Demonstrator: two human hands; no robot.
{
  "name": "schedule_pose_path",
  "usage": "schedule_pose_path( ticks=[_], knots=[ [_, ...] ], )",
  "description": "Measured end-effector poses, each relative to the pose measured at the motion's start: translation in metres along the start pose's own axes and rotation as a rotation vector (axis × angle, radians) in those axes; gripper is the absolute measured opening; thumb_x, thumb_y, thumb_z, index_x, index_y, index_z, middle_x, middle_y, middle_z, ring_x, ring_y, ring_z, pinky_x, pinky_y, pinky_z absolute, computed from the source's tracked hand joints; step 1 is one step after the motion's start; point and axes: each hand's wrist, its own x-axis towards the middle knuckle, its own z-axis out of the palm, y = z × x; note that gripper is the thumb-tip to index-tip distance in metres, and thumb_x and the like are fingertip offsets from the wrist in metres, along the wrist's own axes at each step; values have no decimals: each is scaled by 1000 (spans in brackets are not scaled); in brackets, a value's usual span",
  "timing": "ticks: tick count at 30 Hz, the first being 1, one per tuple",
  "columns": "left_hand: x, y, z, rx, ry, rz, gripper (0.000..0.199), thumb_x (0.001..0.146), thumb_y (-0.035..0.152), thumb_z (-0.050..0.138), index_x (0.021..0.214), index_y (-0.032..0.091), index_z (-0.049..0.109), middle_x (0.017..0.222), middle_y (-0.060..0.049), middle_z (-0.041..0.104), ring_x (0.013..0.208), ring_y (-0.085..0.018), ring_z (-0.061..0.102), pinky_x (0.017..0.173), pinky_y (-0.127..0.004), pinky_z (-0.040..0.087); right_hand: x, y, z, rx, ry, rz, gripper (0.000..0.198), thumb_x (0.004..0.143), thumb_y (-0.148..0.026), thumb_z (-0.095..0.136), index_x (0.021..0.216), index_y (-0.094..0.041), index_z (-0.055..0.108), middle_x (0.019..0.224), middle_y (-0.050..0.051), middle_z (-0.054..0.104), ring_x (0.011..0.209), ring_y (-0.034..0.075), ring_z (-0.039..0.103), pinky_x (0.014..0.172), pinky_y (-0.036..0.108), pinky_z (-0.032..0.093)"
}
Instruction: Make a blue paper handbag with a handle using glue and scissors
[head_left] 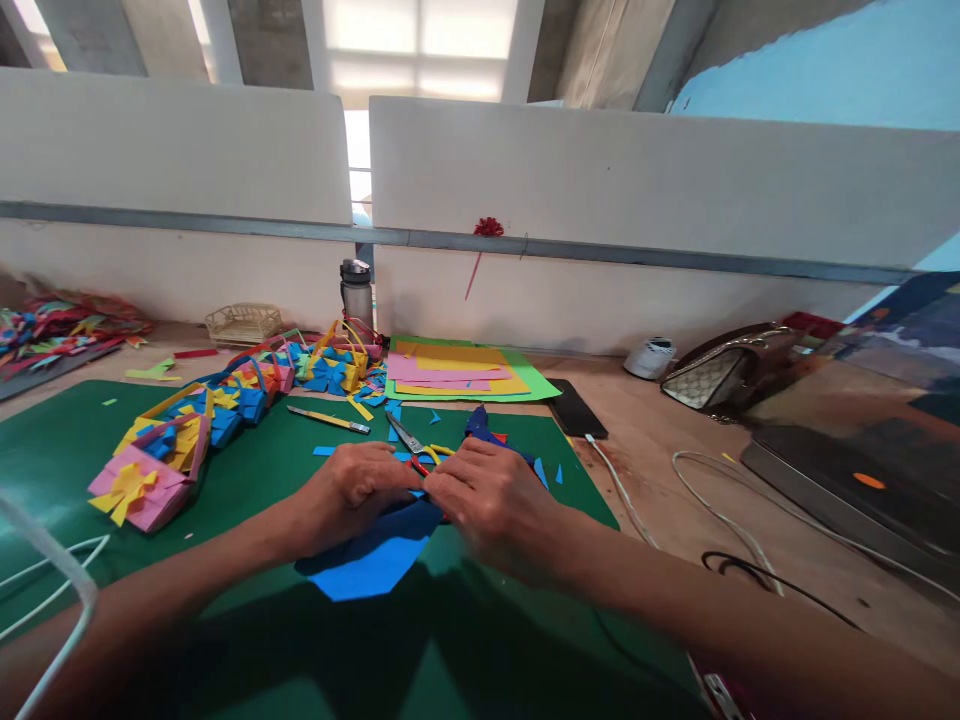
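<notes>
Between my two hands is a piece of blue paper (375, 560), its lower part hanging toward me over the green mat (255, 620). My left hand (356, 495) is closed with its fingertips pinched on the paper's upper edge. My right hand (487, 495) is closed on the same edge from the right, its thumb meeting the left fingertips. Just beyond the hands lie scissors (409, 435) with yellow and red handles, partly covered by the fingers. A dark blue tool (480, 425), perhaps a glue gun, sits behind my right hand.
Several small paper baskets (150, 480) with paper flowers line the mat's left side. A cutter knife (328, 418) lies behind my left hand. Further back are stacked coloured sheets (457, 370), a bottle (357, 295) and a black phone (576, 408). A white cable (622, 490) runs along the right.
</notes>
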Motion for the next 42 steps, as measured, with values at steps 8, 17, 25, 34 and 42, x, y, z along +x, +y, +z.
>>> schedule_pose_path(
  ticks=[8,17,25,34,42],
  knots=[
    [3,19,-15,317,486,141,15,83,15,56,94,16,64,90,-7,72,87,-16,64,84,-32,49,4,-4,-6,-287,70,-35,30,82,-6,38,57,-17,51,49,1,48,46,14,37,57,30,30],
    [-8,37,0,57,471,-100,18,80,18,58,96,14,65,95,-10,71,86,-17,67,66,-21,52,2,-16,-11,-571,173,-74,20,81,-7,43,66,-13,56,50,1,49,48,15,40,58,34,32],
    [-2,43,14,-297,308,-316,33,80,19,50,48,14,47,49,3,43,49,-7,38,48,-18,32,5,-26,-7,-557,190,-99,15,80,-9,46,76,-10,60,54,3,54,49,16,44,62,36,36],
    [-3,37,21,-454,300,-417,32,82,28,51,53,14,53,54,3,46,54,-8,38,51,-19,31,7,-19,1,-428,200,-93,19,80,-8,44,70,-12,59,52,3,52,50,16,42,63,36,34],
    [-1,31,13,-388,208,-483,33,82,25,47,53,14,53,50,0,52,48,-8,41,49,-19,30,16,-5,2,-128,0,149,26,81,-7,36,62,-17,50,56,2,46,54,15,37,56,29,25]
  ],
)
